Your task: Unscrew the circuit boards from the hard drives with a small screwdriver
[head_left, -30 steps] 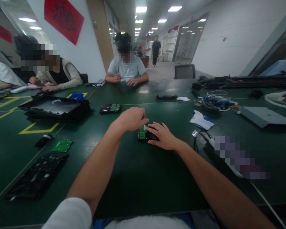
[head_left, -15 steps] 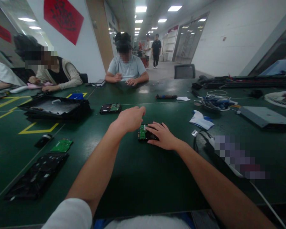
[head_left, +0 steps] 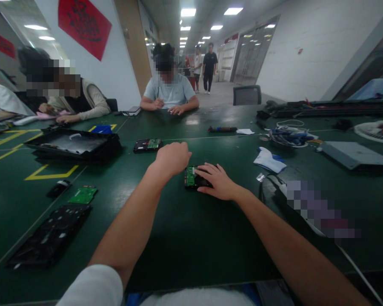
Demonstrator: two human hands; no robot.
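A hard drive point(head_left: 190, 177) lies on the green table before me, its green circuit board facing up. My right hand point(head_left: 218, 182) spans its right part, fingers spread over the top and thumb at the near edge, holding it against the table. My left hand point(head_left: 174, 158) is closed, just above and left of the drive's far left corner. Whatever its curled fingers grip, if anything, is hidden behind the hand. Another hard drive point(head_left: 147, 145) with a partly green board lies farther off to the left.
Left are a loose green circuit board point(head_left: 83, 194), a black plastic panel point(head_left: 51, 236) and a black tray point(head_left: 73, 142). Right are a glove point(head_left: 270, 160), a power strip point(head_left: 301, 208), bundled cables point(head_left: 289, 137) and a grey metal box point(head_left: 359, 155). Co-workers sit across the table.
My left hand has shifted slightly left and its fingers have turned, curling more tightly. My right hand and the hard drive stay in place. In the background a person walks nearer.
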